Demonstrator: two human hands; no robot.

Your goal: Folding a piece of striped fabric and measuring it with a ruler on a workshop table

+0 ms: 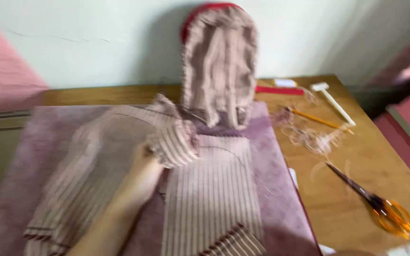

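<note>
Left hand [143,175] lying on striped beige fabric pieces [205,189] spread over mauve cloth [271,189] on wooden counter [366,161]; fingers hidden under a fold, grip impossible to tell. Seemingly cut out already, with orange-handled scissors [380,206] laid aside at right. Right hand not visible.

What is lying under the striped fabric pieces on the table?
Under the striped fabric pieces lies a purple mat, which rests on the wooden table. The left hand grips a fabric fold. The mat's middle is covered, so anything between cannot be seen.
</note>
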